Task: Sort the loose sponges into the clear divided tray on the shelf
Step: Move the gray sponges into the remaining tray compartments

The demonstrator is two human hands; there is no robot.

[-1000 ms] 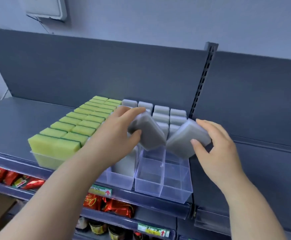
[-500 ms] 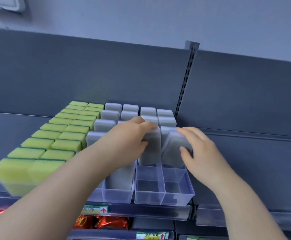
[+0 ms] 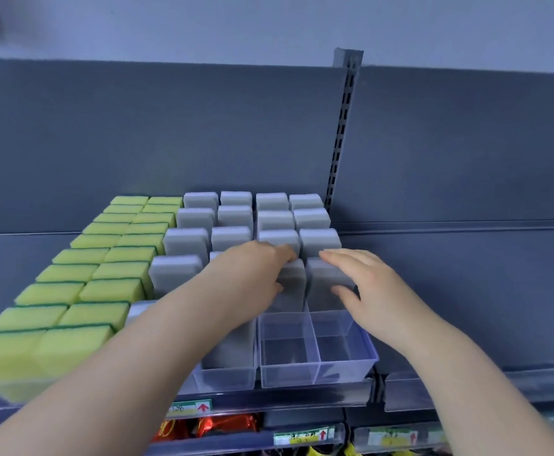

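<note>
The clear divided tray (image 3: 315,373) stands at the shelf's front edge, with two bare compartments at its front right. Grey sponges (image 3: 236,215) stand upright in several rows behind them. Yellow-green sponges (image 3: 104,291) fill the rows to the left. My left hand (image 3: 252,278) holds a grey sponge (image 3: 293,287) standing in the tray, fingers curled over its top and thumb on its front. My right hand (image 3: 371,291) holds the neighbouring grey sponge (image 3: 321,291), fingers across its top and thumb against its front face. Both sponges sit upright side by side, just behind the bare compartments.
A slotted metal upright (image 3: 341,126) rises behind the tray's right end. The grey shelf (image 3: 466,291) runs on to the right of it. Price labels (image 3: 186,408) line the shelf edge, and red packets (image 3: 226,426) lie on the lower shelf.
Both hands have lowered their tilted grey sponges into adjacent tray compartments, where they now stand upright. The view has shifted right and closer.
</note>
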